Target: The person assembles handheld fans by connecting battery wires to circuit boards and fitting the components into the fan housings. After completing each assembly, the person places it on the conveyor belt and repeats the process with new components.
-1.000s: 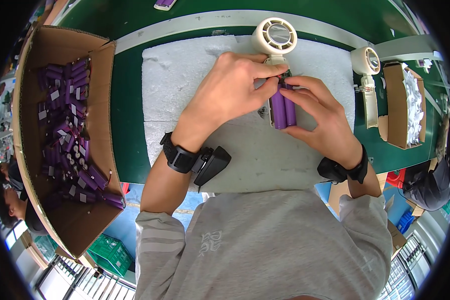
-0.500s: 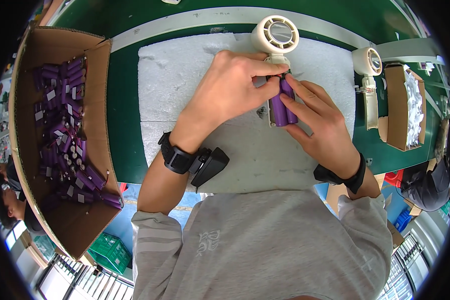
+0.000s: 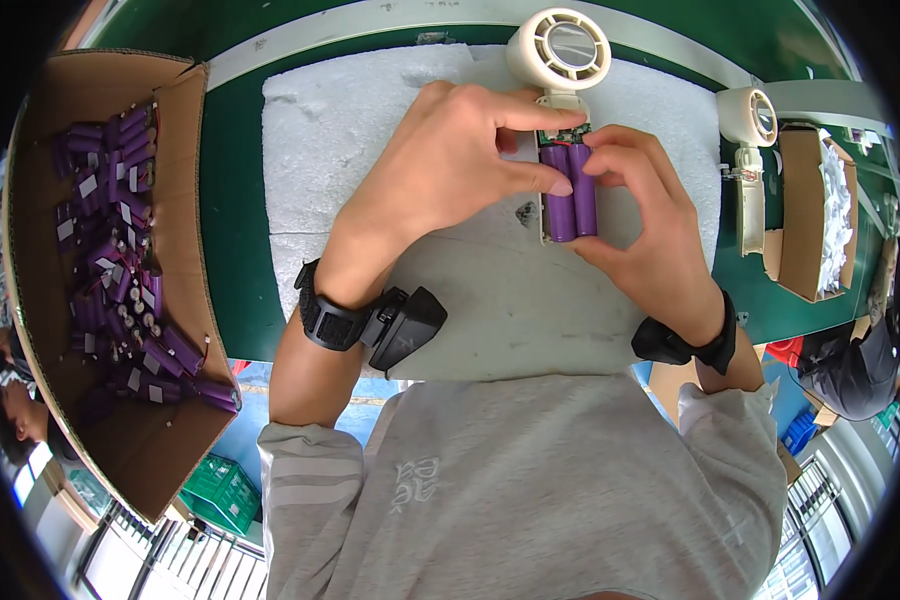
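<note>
A cream handheld fan lies on white foam, its round head at the far side and its handle opened toward me. Two purple battery cells sit side by side in the handle, below a green circuit board with a bit of red wire. My left hand grips the fan from the left, index finger across the handle's top and thumb pressing the left cell. From the right, my right hand spans the cells, fingertips at their upper right edge and thumb at the bottom end.
A cardboard box of purple battery packs stands at the left. At the right are a second opened fan and a small box of white pieces. A white foam sheet covers part of the green table. People sit at both sides.
My left thumb has moved down from near the board onto the left cell. My right fingers have drawn back to the cells' right edge, uncovering the board and both cells.
</note>
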The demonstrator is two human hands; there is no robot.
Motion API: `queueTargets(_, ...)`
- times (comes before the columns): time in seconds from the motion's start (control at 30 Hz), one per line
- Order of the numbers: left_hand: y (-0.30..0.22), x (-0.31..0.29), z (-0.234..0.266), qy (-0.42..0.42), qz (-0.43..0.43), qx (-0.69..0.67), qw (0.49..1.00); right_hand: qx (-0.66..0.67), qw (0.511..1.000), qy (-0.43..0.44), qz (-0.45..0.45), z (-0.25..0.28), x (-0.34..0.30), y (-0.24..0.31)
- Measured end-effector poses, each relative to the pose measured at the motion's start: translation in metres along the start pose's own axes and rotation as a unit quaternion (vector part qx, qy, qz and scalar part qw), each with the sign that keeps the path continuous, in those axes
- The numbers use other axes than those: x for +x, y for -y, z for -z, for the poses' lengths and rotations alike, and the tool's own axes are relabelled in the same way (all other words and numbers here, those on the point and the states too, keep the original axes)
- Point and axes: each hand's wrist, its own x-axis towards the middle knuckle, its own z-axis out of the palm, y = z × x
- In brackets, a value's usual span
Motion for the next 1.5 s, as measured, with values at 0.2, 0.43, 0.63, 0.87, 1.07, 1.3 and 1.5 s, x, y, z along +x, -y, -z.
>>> queueTargets(0.2,-0.001,0.003,0.002,0.016,0.061,-0.017,0.998,0.013,0.999,0.029,-0.032,0.004,0.01,0.003)
queueTargets(0.43,-0.001,-0.002,-0.001,0.007,0.059,-0.046,0.997,0.041,0.998,0.03,-0.025,-0.003,0.012,0.001)
queueTargets(0.63,-0.003,-0.001,-0.008,0.02,0.071,-0.049,0.996,0.045,0.999,-0.014,0.025,0.003,0.013,-0.006)
queueTargets(0.87,-0.022,0.001,-0.01,0.052,0.06,0.003,0.997,0.11,0.991,-0.058,-0.053,0.003,0.011,-0.007)
queueTargets(1.07,-0.006,-0.002,-0.009,0.036,0.003,-0.021,0.999,-0.073,0.993,-0.026,0.092,0.008,-0.002,-0.011)
queueTargets(1.3,0.009,-0.006,-0.011,0.035,-0.068,-0.024,0.997,-0.194,0.975,0.055,0.098,0.003,-0.023,0.024)
queueTargets(1.5,0.014,0.002,-0.015,-0.042,-0.085,0.014,0.995,-0.21,0.971,0.059,0.097,0.01,-0.007,0.002)
